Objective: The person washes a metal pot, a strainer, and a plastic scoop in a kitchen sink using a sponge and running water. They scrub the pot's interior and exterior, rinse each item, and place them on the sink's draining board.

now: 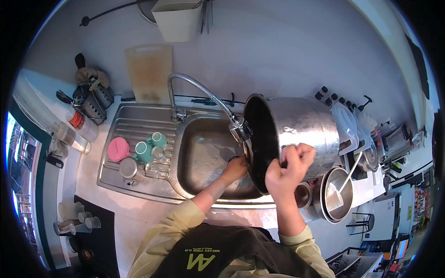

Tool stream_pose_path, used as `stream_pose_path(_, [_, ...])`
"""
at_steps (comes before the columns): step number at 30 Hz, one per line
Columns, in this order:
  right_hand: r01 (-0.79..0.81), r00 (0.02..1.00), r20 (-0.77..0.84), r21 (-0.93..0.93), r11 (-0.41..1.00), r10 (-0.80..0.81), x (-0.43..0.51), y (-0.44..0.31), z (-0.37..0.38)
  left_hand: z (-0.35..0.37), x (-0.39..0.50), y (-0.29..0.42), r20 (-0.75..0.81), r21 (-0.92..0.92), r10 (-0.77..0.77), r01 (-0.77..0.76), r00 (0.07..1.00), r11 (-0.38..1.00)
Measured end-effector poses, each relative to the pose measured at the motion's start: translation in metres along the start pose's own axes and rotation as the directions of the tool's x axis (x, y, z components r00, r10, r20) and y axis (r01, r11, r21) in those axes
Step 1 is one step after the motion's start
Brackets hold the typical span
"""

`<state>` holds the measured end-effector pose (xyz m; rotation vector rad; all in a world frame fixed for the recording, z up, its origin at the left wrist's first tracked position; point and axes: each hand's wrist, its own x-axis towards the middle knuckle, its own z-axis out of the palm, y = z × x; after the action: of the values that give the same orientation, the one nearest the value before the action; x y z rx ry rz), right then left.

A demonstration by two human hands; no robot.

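Observation:
A large metal stockpot (306, 128) lies tilted on its side, its dark mouth turned left over the right part of the sink basin (205, 146). My right hand (286, 170) is closed around a handle by the pot's near side. At the lower left of the mouth is my left hand (237, 170); its fingertips are partly hidden at the rim, so I cannot tell whether they hold anything. Just above that hand hangs the spray head (240, 129) of a flexible chrome faucet (205, 91), close to the pot's opening.
The ribbed drainboard (120, 114) carries green cups (143, 148), a pink lid (118, 149), a metal jar (130, 169) and clear glasses. Nested metal bowls (342, 212) sit right of the pot. A cutting board (149, 74) leans on the wall; utensil holders (94, 107) stand left.

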<state>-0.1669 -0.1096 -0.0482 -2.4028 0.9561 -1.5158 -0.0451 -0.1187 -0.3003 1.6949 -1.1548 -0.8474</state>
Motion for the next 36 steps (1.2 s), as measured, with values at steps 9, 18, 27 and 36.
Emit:
stream_pose_path(9, [0.227, 0.974, 0.025, -0.190, 0.955, -0.226, -0.030, 0.001, 0.030, 0.002, 0.045, -0.003, 0.396, -0.279, -0.169, 0.294, 0.903, 0.914])
stream_pose_path(18, [0.259, 0.962, -0.002, -0.301, 0.918, -0.273, -0.016, -0.014, 0.027, 0.005, 0.023, 0.026, 0.328, -0.615, -0.120, 0.308, 0.937, 0.726])
stream_pose_path(27, [-0.030, 0.968, 0.247, -0.046, 0.998, 0.041, 0.050, 0.005, -0.079, -0.075, -0.065, 0.074, -0.003, -0.701, -0.097, 0.067, 0.995, 0.710])
stream_pose_path(36, [-0.698, 0.716, 0.450, 0.483, 0.528, 0.534, -0.023, 0.029, -0.060, -0.208, -0.115, 0.120, -0.152, -0.659, -0.103, -0.023, 0.983, 0.752])
